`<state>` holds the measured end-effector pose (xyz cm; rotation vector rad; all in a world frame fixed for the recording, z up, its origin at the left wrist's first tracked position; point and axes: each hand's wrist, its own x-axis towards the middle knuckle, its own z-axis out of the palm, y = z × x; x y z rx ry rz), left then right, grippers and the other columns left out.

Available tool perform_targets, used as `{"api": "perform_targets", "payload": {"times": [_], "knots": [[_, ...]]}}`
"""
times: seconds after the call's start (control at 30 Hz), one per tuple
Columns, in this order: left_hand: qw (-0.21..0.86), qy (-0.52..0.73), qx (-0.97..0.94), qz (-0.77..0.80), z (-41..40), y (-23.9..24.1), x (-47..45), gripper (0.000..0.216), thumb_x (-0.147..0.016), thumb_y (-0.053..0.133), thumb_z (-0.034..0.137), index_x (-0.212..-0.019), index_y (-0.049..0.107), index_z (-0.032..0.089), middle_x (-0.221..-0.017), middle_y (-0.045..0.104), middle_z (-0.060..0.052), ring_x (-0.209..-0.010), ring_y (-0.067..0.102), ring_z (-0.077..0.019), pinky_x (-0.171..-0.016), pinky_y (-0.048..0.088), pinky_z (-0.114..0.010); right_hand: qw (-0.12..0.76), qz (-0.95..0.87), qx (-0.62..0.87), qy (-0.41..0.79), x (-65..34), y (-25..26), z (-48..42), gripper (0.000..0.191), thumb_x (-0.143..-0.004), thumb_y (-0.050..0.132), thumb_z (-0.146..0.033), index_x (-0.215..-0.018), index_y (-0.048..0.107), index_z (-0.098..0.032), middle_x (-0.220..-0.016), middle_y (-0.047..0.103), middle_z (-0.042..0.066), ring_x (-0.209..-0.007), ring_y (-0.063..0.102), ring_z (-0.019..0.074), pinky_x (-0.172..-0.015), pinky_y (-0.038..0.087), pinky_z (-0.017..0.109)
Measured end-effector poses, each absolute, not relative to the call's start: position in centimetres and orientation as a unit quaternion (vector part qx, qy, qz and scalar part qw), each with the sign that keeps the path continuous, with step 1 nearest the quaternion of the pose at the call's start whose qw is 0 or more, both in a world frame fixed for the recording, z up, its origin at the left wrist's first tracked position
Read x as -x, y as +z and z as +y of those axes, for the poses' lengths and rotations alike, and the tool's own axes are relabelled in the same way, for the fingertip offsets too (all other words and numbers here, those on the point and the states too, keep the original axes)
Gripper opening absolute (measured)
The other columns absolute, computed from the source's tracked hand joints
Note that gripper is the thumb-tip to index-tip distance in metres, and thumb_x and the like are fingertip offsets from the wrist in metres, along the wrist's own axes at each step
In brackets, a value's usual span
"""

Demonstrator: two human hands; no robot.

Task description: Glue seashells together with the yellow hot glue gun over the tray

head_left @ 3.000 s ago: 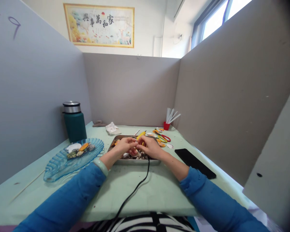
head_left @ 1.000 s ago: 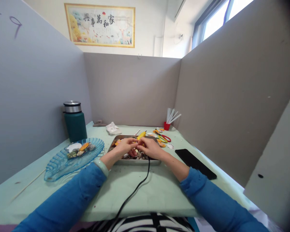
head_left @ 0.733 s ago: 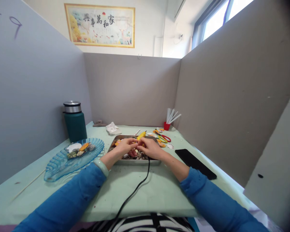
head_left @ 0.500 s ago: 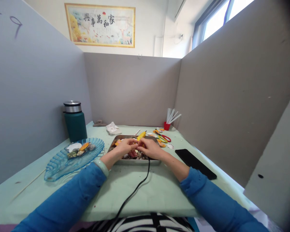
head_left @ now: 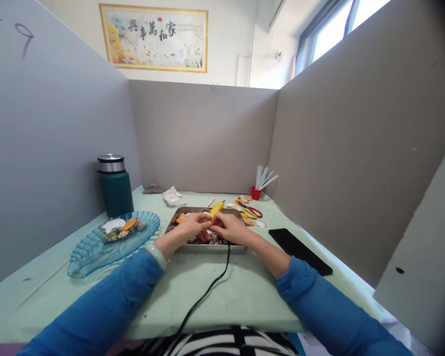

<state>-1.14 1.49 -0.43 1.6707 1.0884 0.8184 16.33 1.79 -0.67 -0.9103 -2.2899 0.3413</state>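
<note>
Over a metal tray (head_left: 207,248) of small stones and orange pieces, my two hands meet fingertip to fingertip. My left hand (head_left: 193,226), with a pale bangle (head_left: 156,255) at its wrist, has its fingers bent and pinched together. My right hand (head_left: 230,227) is curled the same way, its fingertips against the left ones. Whatever they pinch is too small and too hidden to name. Just behind the hands lies a yellow glue gun (head_left: 217,207) on the tray. A black cord (head_left: 211,286) runs from under my right hand toward my lap.
At left are a blue plate (head_left: 92,252) bearing stones and cut pieces, and a green bottle (head_left: 115,190). To the right lie scissors (head_left: 252,212) and a black phone-like slab (head_left: 300,251). A red cup (head_left: 256,193) holds white sticks. Grey partitions (head_left: 203,138) enclose the table.
</note>
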Motion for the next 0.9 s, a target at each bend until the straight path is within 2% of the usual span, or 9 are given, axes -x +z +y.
{"api": "perform_targets", "payload": {"times": [0.9], "knots": [[0.458,0.309,-0.698,0.455,1.15,-0.11,1.11,0.034,-0.072,0.060,0.036,-0.097,0.059,0.013,-0.055,0.062,-0.002,-0.051,0.062,-0.0144,-0.053,0.049,-0.025,0.292,-0.883,0.353,0.104,-16.28,-0.96,2.04,0.005,-0.081,0.056,-0.022,-0.080,0.055,-0.017,-0.069,0.060,-0.001,-0.062,0.052,0.0102,-0.056,0.032,0.020]]}}
